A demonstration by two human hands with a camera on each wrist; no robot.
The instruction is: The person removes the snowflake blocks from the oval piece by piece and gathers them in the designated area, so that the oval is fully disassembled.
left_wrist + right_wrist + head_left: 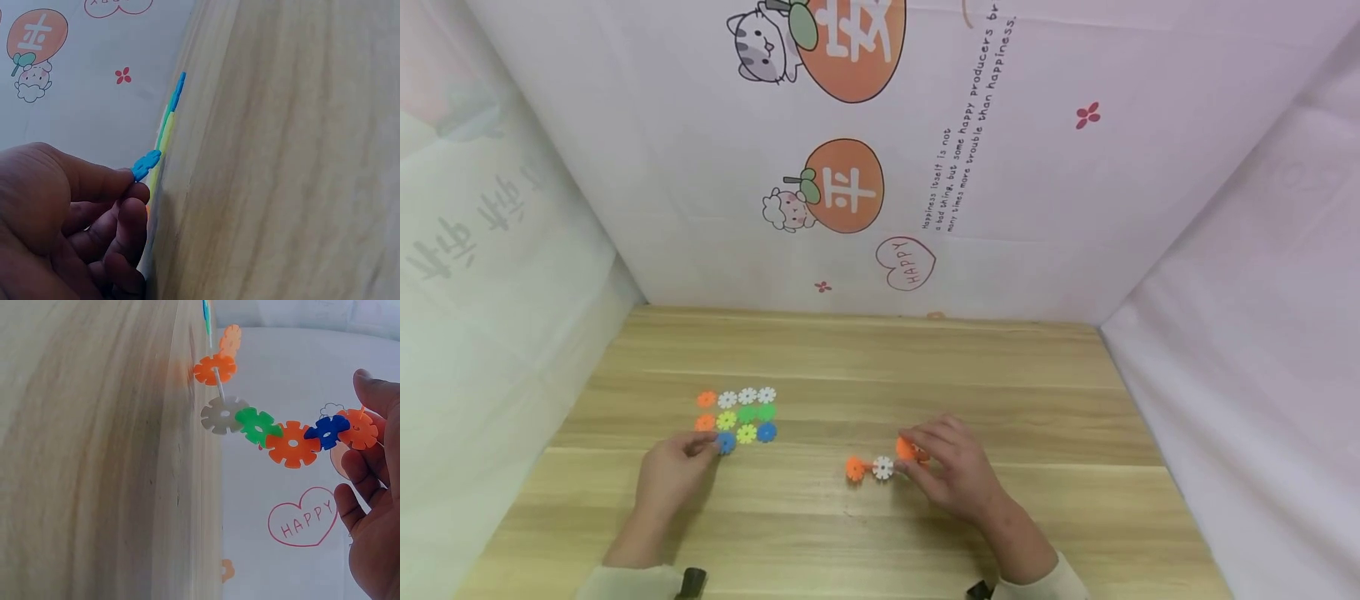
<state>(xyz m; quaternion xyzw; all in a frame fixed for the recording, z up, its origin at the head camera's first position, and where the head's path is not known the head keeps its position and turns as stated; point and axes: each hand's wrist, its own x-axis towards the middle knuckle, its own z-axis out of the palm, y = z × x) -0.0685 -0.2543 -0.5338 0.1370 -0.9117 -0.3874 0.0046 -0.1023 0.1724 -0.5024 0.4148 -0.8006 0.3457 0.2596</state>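
My left hand (672, 477) pinches a blue notched plastic disc (146, 165) between thumb and fingers, at the near edge of a group of similar discs. In the head view this blue disc is tilted slightly off the table. My right hand (961, 472) holds one end of a chain of interlocked snowflake discs. From the right wrist, an orange end disc (359, 429) lies against the fingers, followed by a blue disc (327, 432), an orange one (292, 444), a green one (259, 426) and a white one (224, 415). More orange discs (215, 369) continue beyond it.
Loose discs lie in rows on the wooden table (805, 533): orange (706, 399), white (747, 396), green (766, 412), yellow (747, 433) and blue (766, 432). White printed cloth (1000, 275) stands behind the table, with cloth walls at both sides.
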